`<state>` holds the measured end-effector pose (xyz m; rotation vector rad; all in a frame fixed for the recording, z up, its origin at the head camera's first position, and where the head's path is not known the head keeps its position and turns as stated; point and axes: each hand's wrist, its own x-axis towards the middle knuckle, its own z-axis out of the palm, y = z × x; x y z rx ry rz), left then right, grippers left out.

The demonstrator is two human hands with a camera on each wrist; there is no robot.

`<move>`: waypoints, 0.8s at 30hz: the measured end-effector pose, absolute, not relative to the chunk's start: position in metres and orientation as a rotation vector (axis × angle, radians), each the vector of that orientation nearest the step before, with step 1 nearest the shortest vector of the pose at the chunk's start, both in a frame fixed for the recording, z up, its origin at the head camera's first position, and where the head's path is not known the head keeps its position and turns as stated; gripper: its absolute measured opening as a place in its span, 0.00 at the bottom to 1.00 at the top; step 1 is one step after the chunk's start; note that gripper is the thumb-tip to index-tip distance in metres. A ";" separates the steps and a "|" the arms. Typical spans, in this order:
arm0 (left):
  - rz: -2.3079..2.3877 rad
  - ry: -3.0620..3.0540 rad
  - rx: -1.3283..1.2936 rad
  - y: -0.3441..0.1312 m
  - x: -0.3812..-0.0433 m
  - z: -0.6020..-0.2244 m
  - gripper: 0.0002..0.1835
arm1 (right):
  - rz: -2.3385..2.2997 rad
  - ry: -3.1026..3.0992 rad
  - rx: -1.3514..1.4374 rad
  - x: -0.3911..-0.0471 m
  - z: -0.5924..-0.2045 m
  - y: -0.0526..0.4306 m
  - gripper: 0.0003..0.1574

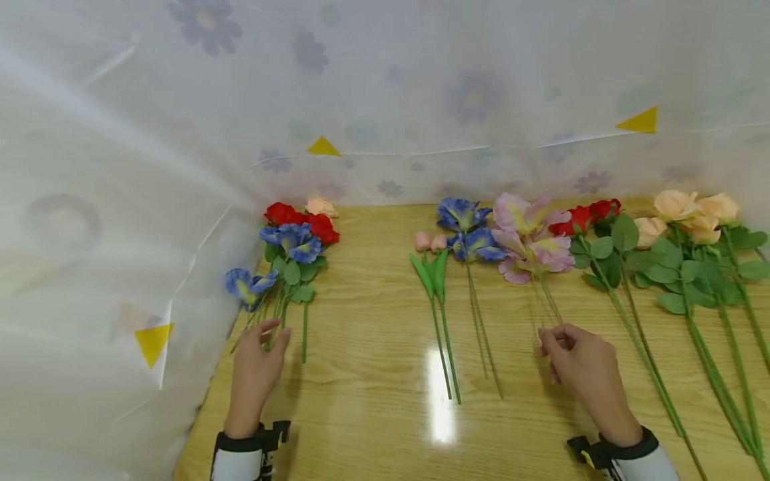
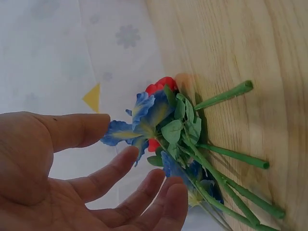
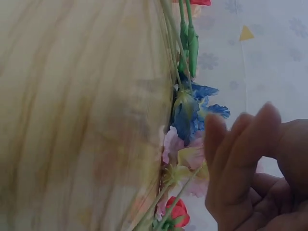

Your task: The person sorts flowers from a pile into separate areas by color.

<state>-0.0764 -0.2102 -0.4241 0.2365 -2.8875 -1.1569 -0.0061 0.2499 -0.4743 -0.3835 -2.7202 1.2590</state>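
My left hand (image 1: 257, 364) hovers over the stems of a bunch at the table's left, fingers loosely bent with nothing between them. That bunch has blue irises (image 1: 295, 242), red roses (image 1: 283, 214) and a peach rose (image 1: 321, 206); in the left wrist view the cut green stems (image 2: 240, 156) lie beyond the fingertips. Above the stems of two pink frilly irises (image 1: 532, 244) is my right hand (image 1: 583, 361), its fingers bent loosely. In the right wrist view those stems (image 3: 185, 190) run past the fingers, which show nothing held.
Between the hands lie two pink tulips (image 1: 430, 244) and a pair of blue irises (image 1: 472, 230). Red roses (image 1: 577, 220) and several peach roses (image 1: 676, 204) with long stems lie at the right. A flower-printed white sheet (image 1: 421, 87) hangs behind the wooden table (image 1: 373, 401).
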 end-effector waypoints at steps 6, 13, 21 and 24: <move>-1.044 -2.999 0.301 -0.220 -0.075 -0.423 0.31 | 1.327 -2.842 -0.394 -0.007 -0.480 0.251 0.26; -1.016 -3.047 0.299 -0.229 -0.076 -0.430 0.32 | 1.189 -2.801 -0.338 -0.008 -0.483 0.251 0.24; -0.975 -3.078 0.288 -0.231 -0.077 -0.435 0.29 | 1.021 -2.914 -0.316 -0.010 -0.489 0.254 0.25; -0.940 -3.084 0.293 -0.233 -0.078 -0.437 0.29 | 0.937 -2.928 -0.259 -0.011 -0.491 0.254 0.25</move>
